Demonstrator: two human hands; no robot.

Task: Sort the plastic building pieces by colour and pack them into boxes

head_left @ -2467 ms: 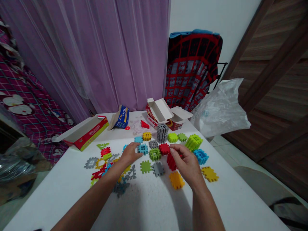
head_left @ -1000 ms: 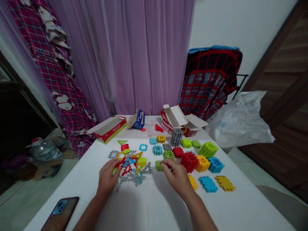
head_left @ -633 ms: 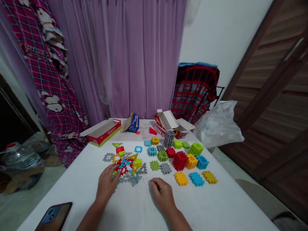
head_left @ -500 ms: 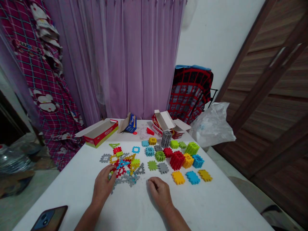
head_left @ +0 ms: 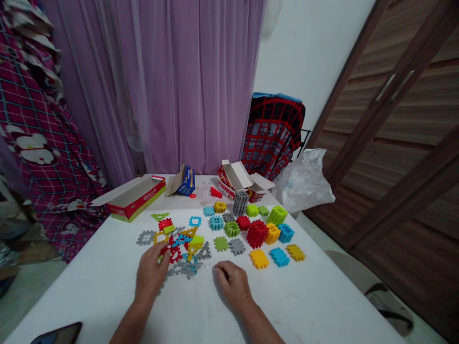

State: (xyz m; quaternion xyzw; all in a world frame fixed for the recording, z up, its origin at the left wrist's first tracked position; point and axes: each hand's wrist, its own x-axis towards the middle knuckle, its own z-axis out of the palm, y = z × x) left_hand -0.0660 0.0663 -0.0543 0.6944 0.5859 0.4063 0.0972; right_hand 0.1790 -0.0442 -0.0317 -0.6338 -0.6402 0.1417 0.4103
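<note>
My left hand (head_left: 152,270) is over the left side of a loose pile of plastic interlocking pieces. Its thumb and fingers are apart; the fingertips touch or hover by the red pieces (head_left: 175,254), and a bit of green shows between them. Grey pieces (head_left: 184,268) and a yellow-green piece (head_left: 197,241) lie in the same pile. Whether the fingertips grip a piece is not clear. My right hand (head_left: 233,282) rests curled on the white table, with no piece visible in it. Beyond it stand sorted stacks by colour, among them a red stack (head_left: 257,233) and a blue stack (head_left: 286,232).
Opened boxes, one red and green (head_left: 138,200), one blue (head_left: 186,181) and one red (head_left: 236,179), stand along the back edge. A clear plastic bag (head_left: 304,181) hangs at the right edge. A phone (head_left: 59,334) lies at the front left.
The view has turned slightly right, so everything sits further left in the picture. My left hand has shifted slightly at the pile; my right hand stays curled on the table.
</note>
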